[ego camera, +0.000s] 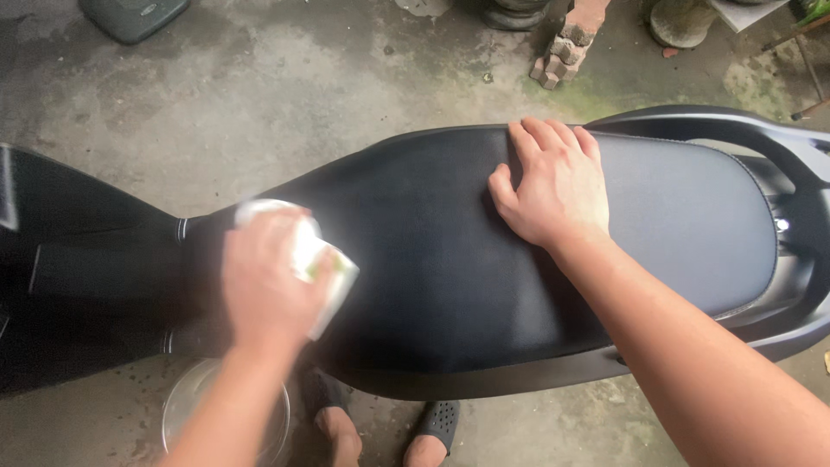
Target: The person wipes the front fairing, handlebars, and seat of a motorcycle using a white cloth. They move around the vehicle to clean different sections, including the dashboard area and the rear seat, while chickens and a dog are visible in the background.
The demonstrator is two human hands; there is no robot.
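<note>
Two hands work here: the left hand (264,277) bunches a soft, light cloth (324,264) in closed fingers, the right hand (553,186) rests flat and open, empty, on the slick black seat (432,242) beside it.

Below me the concrete floor (285,95) spreads out grey and mottled — darker damp patches near the top left, a faint green tinge toward the upper right. A dark grey moulded object (134,15) sits at the top left edge, cut off by the frame. Straight ahead a small stack of reddish bricks (566,43) leans on the ground, with a round stone base (516,13) just beside it and another pale stone pedestal (683,22) further right. Thin metal legs (808,60) cross the far right corner. The light is soft, even daylight — no hard shadows anywhere on the floor.
</note>
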